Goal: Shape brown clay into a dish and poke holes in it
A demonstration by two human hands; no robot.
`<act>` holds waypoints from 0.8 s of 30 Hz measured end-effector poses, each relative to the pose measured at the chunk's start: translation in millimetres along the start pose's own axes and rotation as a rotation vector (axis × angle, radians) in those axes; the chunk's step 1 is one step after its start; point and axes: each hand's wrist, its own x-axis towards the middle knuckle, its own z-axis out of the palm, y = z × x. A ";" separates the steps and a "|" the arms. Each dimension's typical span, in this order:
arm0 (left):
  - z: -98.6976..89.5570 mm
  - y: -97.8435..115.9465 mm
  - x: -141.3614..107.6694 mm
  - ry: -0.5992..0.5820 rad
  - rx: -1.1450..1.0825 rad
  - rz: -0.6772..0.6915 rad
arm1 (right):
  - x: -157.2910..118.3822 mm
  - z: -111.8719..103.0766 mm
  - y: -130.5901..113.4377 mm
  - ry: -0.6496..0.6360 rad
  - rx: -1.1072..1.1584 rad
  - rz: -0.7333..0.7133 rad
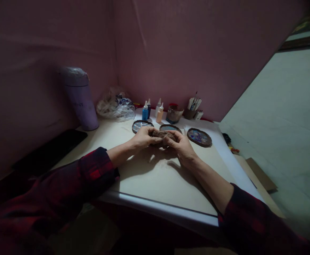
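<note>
A lump of brown clay [162, 135] is held between both hands over the middle of the pale table. My left hand [143, 138] grips its left end, thumb in front and fingers behind. On the right end my right hand [181, 144] has its thumb and fingers pressed around the clay. Just behind the hands lie two round, dark-rimmed pieces, one with a light streaked inside [141, 124] and one with a grey-blue inside [170, 128], partly covered by the fingers. A third dark-rimmed piece with blue and purple colours [199, 137] rests to the right.
Along the back stand small dropper bottles [144, 112], a jar [174, 114] and a holder with pens [194, 106]. Crumpled plastic [116, 106] and a purple tumbler [82, 102] are at the left, near a black flat object [50, 150]. The table's front edge [160, 207] is close.
</note>
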 end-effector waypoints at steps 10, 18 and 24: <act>5.2 0.3 -1.4 0.059 0.106 0.047 | -1.6 1.4 -6.4 0.078 -0.135 -0.070; 10.0 3.1 -4.3 0.096 0.033 0.067 | -3.2 0.7 -2.8 0.122 -0.286 -0.207; 11.5 3.3 -4.8 0.135 0.033 0.075 | -6.5 2.1 -3.6 0.168 -0.404 -0.293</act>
